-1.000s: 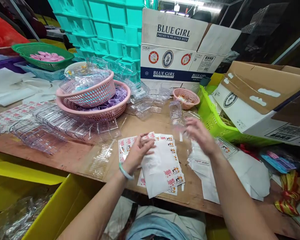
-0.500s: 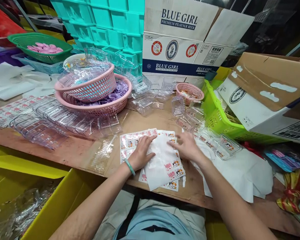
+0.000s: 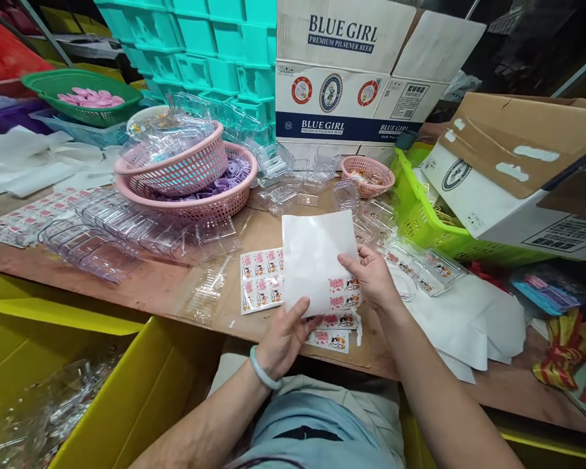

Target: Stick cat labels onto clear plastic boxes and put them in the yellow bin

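Both hands, left point(image 3: 286, 332) and right point(image 3: 375, 277), pinch a smooth, mostly bare sticker sheet point(image 3: 317, 251); clear, probably plastic, clamshells point(image 3: 286, 192) crowd behind, before round pink mesh baskets point(image 3: 229, 205).

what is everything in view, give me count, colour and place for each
sticker sheet: one, mostly white, in right hand
other sticker sheets: several, white with prints, beneath and far left
clear cases: many, colourless, across table
table: one, brown, centre
pink baskets: three, two stacked left, one back
purple pieces: many, lower stacked basket
green basket: one, back left, holding pink pieces
turquoise crates: stack, back
cartons: two, white and brown, back and right
lime basket: one, right
loose paper: several, white, both sides
yellow box: one, lower left
ribbon: one, red-gold, right
bracelet: one, pale, left wrist
left hand: one, sheet's lower edge
right hand: one, sheet's right edge
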Demonstrator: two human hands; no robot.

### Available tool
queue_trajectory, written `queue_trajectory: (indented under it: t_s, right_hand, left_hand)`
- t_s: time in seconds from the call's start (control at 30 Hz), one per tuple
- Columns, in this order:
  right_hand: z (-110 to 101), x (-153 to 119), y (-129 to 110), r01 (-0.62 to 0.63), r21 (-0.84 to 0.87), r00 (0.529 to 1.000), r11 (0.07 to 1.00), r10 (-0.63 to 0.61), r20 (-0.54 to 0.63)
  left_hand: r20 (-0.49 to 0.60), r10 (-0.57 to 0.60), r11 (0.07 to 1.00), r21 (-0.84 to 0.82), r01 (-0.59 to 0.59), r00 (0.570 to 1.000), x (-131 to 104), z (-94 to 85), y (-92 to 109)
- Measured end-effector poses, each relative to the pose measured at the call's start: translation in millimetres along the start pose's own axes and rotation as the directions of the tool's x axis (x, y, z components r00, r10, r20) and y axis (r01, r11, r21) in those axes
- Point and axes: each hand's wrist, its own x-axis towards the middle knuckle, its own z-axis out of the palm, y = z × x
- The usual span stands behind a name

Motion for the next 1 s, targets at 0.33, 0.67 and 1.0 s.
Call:
queue_trajectory:
  t_s: [0.33,0.67,1.0]
  right_hand:
    - [29,-53,29,0.265,-0.587,0.926,0.765,-0.373,-0.068]
    - [23,-53,44,0.107,-0.276,0.971,0.955,-0.160,-0.179]
    - [21,-55,48,0.137,-0.337,0.958,0.931,-0.212,-0.194]
  left_hand:
    - [-0.078,0.089,0.974,-0.204,-0.103,0.993,21,17.9,-1]
    - [-0.049,0.052,0.977,-0.204,-0.061,0.997,22,18.3,-10]
    - [-0.075,0.065,0.986,-0.150,-0.075,0.995,25,19.2,-11]
